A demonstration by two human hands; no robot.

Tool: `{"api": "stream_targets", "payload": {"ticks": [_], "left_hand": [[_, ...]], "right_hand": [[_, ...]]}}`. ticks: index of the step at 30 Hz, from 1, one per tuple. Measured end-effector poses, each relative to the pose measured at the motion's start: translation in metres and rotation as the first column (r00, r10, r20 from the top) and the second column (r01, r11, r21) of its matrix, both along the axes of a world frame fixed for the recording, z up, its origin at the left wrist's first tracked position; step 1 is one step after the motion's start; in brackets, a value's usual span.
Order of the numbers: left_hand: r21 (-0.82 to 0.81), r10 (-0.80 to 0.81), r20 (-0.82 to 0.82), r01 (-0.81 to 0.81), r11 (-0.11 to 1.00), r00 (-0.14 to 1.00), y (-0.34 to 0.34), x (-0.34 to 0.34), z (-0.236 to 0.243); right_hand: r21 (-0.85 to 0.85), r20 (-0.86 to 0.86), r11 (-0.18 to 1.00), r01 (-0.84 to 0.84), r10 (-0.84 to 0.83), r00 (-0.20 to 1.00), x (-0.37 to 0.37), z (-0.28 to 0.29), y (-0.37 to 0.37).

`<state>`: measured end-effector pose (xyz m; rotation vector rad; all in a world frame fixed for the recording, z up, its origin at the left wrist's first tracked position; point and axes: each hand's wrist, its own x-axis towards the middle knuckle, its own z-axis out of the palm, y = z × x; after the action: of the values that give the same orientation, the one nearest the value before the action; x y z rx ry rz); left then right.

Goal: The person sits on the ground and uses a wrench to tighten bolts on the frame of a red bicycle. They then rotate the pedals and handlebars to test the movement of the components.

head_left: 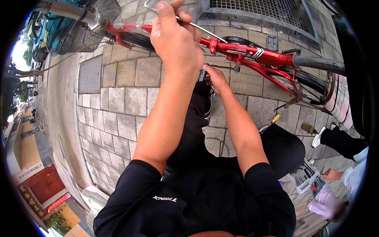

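Note:
A red bicycle (237, 51) stands crosswise in front of me. My left hand (173, 43) is raised over its frame tube, fingers closed around a thin metal rod (207, 32) with a bent end. The rod slants down to the right, its far tip near the red frame. Below and right of it, my right hand (215, 79) is low beside my leg, fingers curled at a grey-and-black piece (203, 75) that looks like a pedal. The fingers partly hide this piece.
A yellow-handled tool (275, 118) lies on the paving by my knee. At right is a white tray of tools (304, 177), with people crouching or standing near it. A metal grate (258, 14) lies beyond the bicycle; a wire basket (67, 35) hangs at its front.

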<state>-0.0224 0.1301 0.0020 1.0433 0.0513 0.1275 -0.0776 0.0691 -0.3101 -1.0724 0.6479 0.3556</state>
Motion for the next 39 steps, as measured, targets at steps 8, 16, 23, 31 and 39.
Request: {"api": "stream_targets", "payload": {"ticks": [8,16,23,31,39], "left_hand": [[-0.004,0.023,0.015,-0.023,1.0,1.0,0.004,0.001,0.0],[-0.003,0.013,0.024,-0.013,1.0,1.0,0.006,0.002,-0.001],[0.003,0.01,0.018,-0.01,1.0,1.0,0.004,0.001,0.001],[0.009,-0.002,0.016,0.002,1.0,1.0,0.002,0.0,0.001],[0.018,-0.036,0.022,0.035,0.999,0.999,-0.001,0.0,-0.001]], "right_hand": [[0.069,-0.057,0.997,0.032,-0.028,0.998,-0.009,-0.008,-0.01],[-0.054,-0.011,0.998,0.012,-0.013,1.0,-0.008,-0.007,-0.008],[0.029,-0.014,0.999,0.013,-0.013,1.0,-0.002,-0.005,-0.003],[0.129,0.074,0.987,0.091,-0.101,0.992,-0.001,-0.006,0.005],[-0.414,0.41,0.888,0.198,-0.012,0.912,-0.01,0.007,0.018]]}}
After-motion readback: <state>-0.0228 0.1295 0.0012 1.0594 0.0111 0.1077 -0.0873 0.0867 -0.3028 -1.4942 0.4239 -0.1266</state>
